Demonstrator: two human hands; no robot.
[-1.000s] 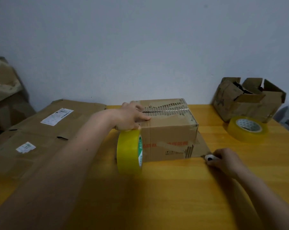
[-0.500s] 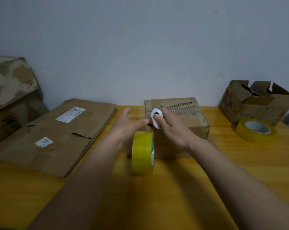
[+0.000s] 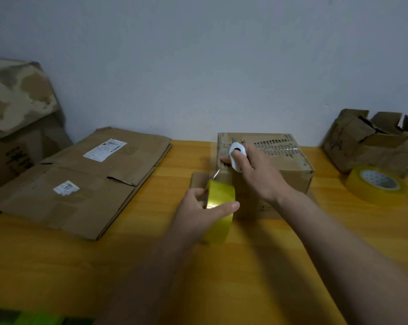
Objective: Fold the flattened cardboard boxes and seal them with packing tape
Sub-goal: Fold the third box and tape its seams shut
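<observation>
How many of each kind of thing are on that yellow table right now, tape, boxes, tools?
Yellow tape rolls: 2, one gripped by the left hand at, one lying flat at
Folded cardboard boxes: 2, and
Flattened cardboard pieces: 2, and
White cutter: 1, in the right hand
Total: 7

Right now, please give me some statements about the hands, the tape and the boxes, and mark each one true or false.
1. The left hand holds a yellow tape roll. True.
2. The right hand is empty. False: it grips a white cutter.
3. A second roll lies flat on the table, at the right. True.
4. The flat cardboard lies to the right of the box. False: it lies to the left.
5. The held roll lies flat on top of the box. False: it stands on edge in front of the box.
</observation>
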